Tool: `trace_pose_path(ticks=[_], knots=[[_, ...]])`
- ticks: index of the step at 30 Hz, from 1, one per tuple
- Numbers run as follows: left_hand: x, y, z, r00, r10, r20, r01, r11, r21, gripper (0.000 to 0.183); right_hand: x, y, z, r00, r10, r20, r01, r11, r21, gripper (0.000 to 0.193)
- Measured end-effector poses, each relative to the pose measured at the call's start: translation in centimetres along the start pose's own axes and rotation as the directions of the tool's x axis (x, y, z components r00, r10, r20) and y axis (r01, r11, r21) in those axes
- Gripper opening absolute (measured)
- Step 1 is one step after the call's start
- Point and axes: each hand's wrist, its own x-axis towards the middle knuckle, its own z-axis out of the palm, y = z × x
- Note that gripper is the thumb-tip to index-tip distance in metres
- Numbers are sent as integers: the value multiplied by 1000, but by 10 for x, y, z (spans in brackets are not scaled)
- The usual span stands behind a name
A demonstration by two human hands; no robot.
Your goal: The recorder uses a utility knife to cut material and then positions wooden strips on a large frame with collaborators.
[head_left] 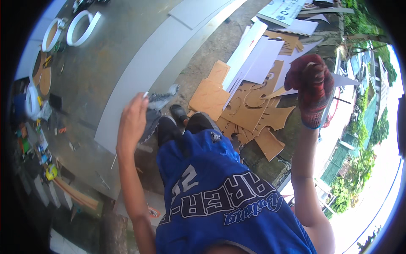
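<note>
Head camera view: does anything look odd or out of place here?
Yes, mildly: the right hand wears a dark red glove, while the left hand is bare, an uneven pair. Also, brown cut-out sheets lie jumbled and overlapping at mixed angles.

A: How did the glove (pixel 311 86) look?
B: It looked like coarse knitted cloth, matt and rough, while the blue jersey (pixel 211 165) was smooth fabric with a faint sheen.
A: And the long pale sheet (pixel 148 65)?
B: Smooth and matt; the tabletop (pixel 112 40) beneath looked dull and smudged.
A: The crumpled bundle (pixel 163 100)?
B: It resembled thin, wrinkled plastic with glossy glints.
A: What about the brown boards (pixel 245 111)?
B: They looked like flat, matt fibreboard or cardboard, lying on rough, concrete-like ground (pixel 211 47).
</note>
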Motion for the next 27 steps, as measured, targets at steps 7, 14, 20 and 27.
trace_pose_path(ticks=[7,14,20,27], knots=[[170,-102,13,961,188,-205,-127,952,277,33,55,-84,-72,974,-171,-146,209,930,303,33],[277,-150,49,929,122,-350,1,943,332,27,121,-167,-155,954,-299,-3,282,895,346,18],[261,-190,88,877,128,-464,117,879,463,42,248,-164,-322,874,-450,-185,-84,235,-968,35],[262,-107,68,828,-135,-544,274,944,182,51,454,-176,-509,961,-112,-251,109,994,-24,42]])
